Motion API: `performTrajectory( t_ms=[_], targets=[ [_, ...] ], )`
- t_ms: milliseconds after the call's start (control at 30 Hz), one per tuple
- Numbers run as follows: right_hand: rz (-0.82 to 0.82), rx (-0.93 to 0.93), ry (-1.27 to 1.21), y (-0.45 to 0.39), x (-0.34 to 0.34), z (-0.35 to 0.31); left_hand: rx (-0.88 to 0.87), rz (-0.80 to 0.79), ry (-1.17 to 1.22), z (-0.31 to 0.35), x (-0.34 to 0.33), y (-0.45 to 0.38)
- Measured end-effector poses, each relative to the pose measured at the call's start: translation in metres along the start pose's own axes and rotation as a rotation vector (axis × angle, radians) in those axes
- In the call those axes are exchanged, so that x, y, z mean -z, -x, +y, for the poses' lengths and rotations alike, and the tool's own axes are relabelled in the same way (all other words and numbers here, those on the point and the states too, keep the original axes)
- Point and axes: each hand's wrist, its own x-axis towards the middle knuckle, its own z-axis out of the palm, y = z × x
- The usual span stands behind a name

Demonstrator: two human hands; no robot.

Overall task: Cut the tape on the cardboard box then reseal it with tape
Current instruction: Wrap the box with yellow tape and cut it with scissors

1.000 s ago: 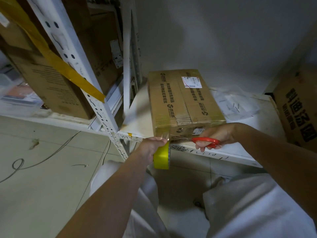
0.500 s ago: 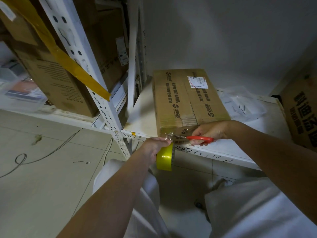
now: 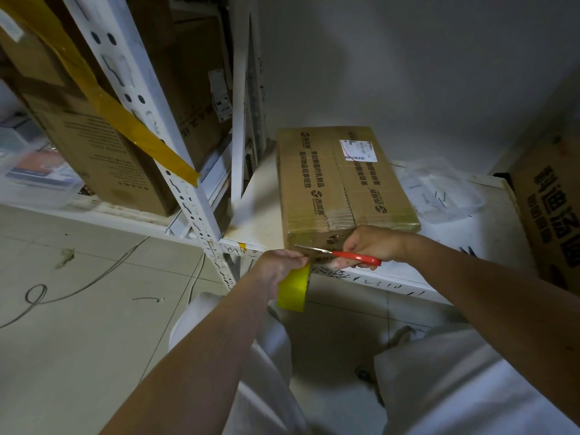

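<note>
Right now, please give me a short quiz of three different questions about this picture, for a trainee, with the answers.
1. True or false: the tape roll is yellow.
2. Which hand holds the scissors? A: left hand. B: right hand.
3. Fill in: the cardboard box rests on a white ____.

Key: 1 true. 2 B. 3 shelf.

I see a dim room: plain grey wall (image 3: pixel 408 58), pale tiled floor (image 3: pixel 78 340) with a loose cable (image 3: pixel 94 284), and white metal shelving (image 3: pixel 194 215) carrying boxes (image 3: pixel 94 136).
</note>
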Motion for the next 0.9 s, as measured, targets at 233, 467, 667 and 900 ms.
performTrajectory(
  t_ms=[233,467,667,900],
  targets=[
    [-0.119,-0.082,0.271,0.012,-0.001,0.006,-0.078,0.138,-0.089,0.003,-0.004,0.003],
    [-0.210,-0.428,0.513,0.049,0.013,0.062,-0.097,0.339,-0.453,-0.004,-0.005,0.000],
    [0.091,-0.623,0.307,0.069,0.046,0.115,-0.039,0.232,-0.402,-0.015,-0.005,0.005],
    [0.266,-0.637,0.674,0.060,0.041,0.129,-0.038,0.194,-0.246,-0.006,-0.026,0.002]
  ],
)
